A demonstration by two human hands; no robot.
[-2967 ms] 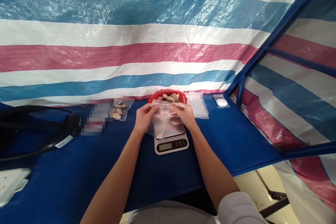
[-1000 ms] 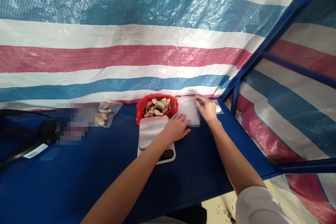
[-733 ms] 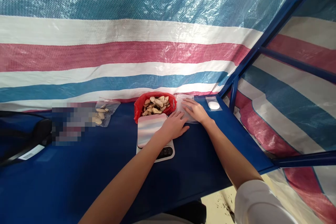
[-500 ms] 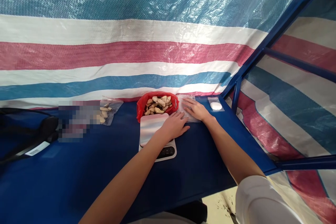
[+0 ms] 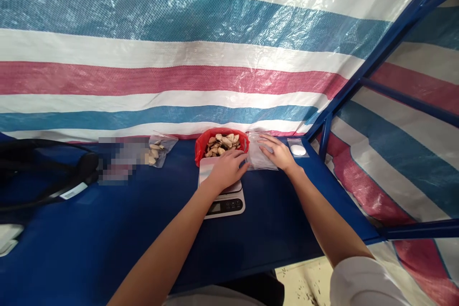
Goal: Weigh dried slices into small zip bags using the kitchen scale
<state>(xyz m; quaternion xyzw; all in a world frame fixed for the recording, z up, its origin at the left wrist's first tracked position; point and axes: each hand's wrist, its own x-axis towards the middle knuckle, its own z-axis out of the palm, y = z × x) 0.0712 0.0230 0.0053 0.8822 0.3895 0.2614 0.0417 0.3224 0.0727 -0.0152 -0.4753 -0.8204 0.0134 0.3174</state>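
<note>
My left hand (image 5: 228, 170) is over the kitchen scale (image 5: 234, 197), fingers stretched towards the near edge of a red plastic bag (image 5: 201, 148). Whether the fingertips touch the bag I cannot tell. Pale, flat shell-like pieces (image 5: 223, 144) fill that bag, which stands behind the scale with its mouth wide. To the right, my right hand (image 5: 280, 154) rests with spread fingers on clear plastic bags (image 5: 257, 158) lying flat. Part of the scale's plate is hidden by my left hand and forearm.
A small clear bag with a white oval item (image 5: 298, 150) lies far right. On the left are a zip bag of pale pieces (image 5: 157, 150), a blurred-out patch and a black strap-like item (image 5: 86, 167). Striped sheeting (image 5: 172, 79) hangs behind the blue table (image 5: 279, 229).
My left hand has moved left, off the clear bags, to above the scale by the red bag. My right hand stays on the clear bags. The view has shifted slightly left.
</note>
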